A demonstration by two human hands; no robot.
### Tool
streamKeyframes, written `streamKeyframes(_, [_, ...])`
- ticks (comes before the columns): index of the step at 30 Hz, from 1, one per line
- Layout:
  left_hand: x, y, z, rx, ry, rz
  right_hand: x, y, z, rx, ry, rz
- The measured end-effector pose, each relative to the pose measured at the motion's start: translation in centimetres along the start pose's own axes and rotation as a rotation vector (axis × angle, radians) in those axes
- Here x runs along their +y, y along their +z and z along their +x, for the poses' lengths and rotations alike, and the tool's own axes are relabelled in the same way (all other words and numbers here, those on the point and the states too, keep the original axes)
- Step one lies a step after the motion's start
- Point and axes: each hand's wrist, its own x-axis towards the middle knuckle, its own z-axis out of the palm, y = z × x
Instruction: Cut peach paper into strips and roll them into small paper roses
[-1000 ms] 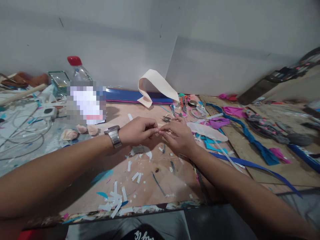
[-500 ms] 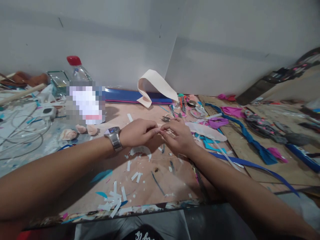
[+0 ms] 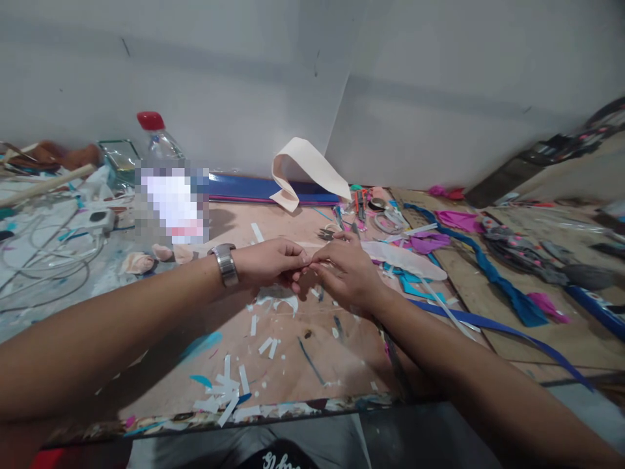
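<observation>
My left hand (image 3: 278, 259), with a metal watch (image 3: 226, 265) on its wrist, is closed in a pinch over the middle of the workbench (image 3: 288, 352). My right hand (image 3: 344, 268) pinches too, its fingertips meeting those of the left. Whatever lies between the fingertips is too small to make out. Behind the right hand are small scissors or snips (image 3: 326, 232). A pale, translucent strip of material (image 3: 405, 259) lies just right of that hand. White scraps (image 3: 227, 384) are scattered on the bench below the hands.
A bottle with a red cap (image 3: 150, 121) stands at the back left, partly blurred out. Peach rolled pieces (image 3: 138, 263) and cables with a white adapter (image 3: 100, 221) lie left. A cream strip (image 3: 312, 163) arches near the wall. Blue ribbon (image 3: 502, 329) crosses the right side.
My left hand has turned slightly, so its lower fingers now show beneath the pinch. Both hands stay together at the same spot; the whole view has shifted a little.
</observation>
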Motion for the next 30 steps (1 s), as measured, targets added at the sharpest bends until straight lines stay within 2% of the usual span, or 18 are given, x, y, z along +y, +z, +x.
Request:
streamKeyframes(2, [0.2,0.0,-0.1,0.116,0.109,0.311,0.2,0.2,0.0,0.006,0.031,0.023])
streamKeyframes(5, [0.6,-0.1,-0.2,0.274,0.278,0.918,0.5,0.6,-0.1,-0.002,0.058,0.056])
streamKeyframes(7, [0.9,-0.2,-0.3,0.294,0.331,1.188,0.5,0.8,-0.1,-0.035,0.089,0.081])
streamKeyframes(9, [1.0,-0.4,-0.4,0.274,0.351,1.317,0.4,0.9,-0.1,-0.075,0.133,0.112])
streamKeyframes(17, [0.5,-1.3,-0.5,0.259,0.586,1.329,0.0,0.6,-0.1,-0.046,0.259,0.192])
streamKeyframes(20, [0.3,-1.3,-0.5,0.261,0.636,1.327,0.1,0.6,-0.1,-0.063,0.297,0.237])
streamKeyframes(23, [0.2,-1.2,-0.4,0.27,0.612,1.297,0.0,0.5,-0.1,-0.073,0.254,0.214])
streamKeyframes(27, [0.3,-1.1,-0.2,0.291,0.499,1.126,-0.3,0.4,-0.2,-0.035,0.124,0.09])
streamKeyframes(30, [0.6,-1.2,-0.2,0.266,0.457,1.057,-0.4,0.5,-0.2,-0.043,0.104,0.059])
